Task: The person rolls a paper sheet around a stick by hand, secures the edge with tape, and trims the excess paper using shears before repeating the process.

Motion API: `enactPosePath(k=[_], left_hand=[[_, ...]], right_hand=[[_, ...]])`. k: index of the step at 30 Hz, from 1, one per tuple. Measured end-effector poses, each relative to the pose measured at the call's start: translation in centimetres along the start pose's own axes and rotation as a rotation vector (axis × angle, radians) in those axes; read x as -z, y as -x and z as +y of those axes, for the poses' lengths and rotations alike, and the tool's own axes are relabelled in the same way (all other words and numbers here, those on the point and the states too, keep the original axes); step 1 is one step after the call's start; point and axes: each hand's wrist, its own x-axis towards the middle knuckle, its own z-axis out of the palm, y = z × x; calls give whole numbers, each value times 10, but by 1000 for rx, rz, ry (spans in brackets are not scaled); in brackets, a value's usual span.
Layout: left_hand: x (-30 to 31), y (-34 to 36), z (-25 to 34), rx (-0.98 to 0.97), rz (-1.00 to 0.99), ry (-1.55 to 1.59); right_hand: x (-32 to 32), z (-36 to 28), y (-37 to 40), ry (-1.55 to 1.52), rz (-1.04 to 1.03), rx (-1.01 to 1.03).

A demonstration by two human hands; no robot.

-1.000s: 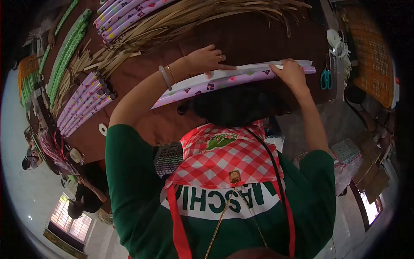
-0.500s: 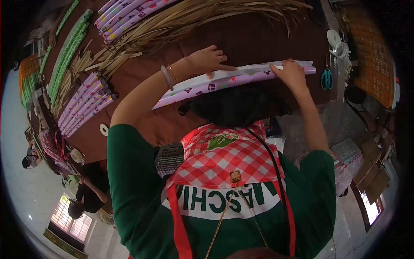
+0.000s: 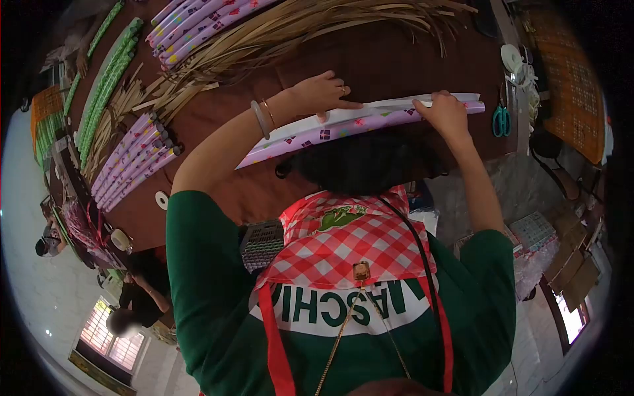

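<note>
A long roll of purple patterned paper (image 3: 353,126) with a loose white edge lies across the brown-covered table, in front of my chest. My left hand (image 3: 318,94), with a ring and two bracelets at the wrist, rests at the white edge near the roll's middle; its index finger stretches along the paper and the other fingers are apart. Toward the roll's right end, my right hand (image 3: 445,115) is closed on it, with the thumb on the near side and the fingers bent over the top.
Purple rolls (image 3: 135,160) and green rolls (image 3: 109,89) lie left, more purple rolls (image 3: 205,25) at the top. Thin brown strips (image 3: 264,43) stretch beside them. Teal scissors (image 3: 501,121) and white tape (image 3: 510,58) are right. Another person (image 3: 139,300) is at lower left.
Both hands keep almost the same place on the purple roll. The objects at the left appear shifted very slightly to the right in the view.
</note>
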Motion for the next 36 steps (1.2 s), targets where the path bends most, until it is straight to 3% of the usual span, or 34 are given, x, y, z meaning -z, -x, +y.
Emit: enactPosePath(k=[25,36], left_hand=[[3,-1,5,-22,2,-15],[4,0,5,-16,1,-7]], right_hand=[[-14,-13,-4,249,254,45],[-20,-19,-10,346,162,44]])
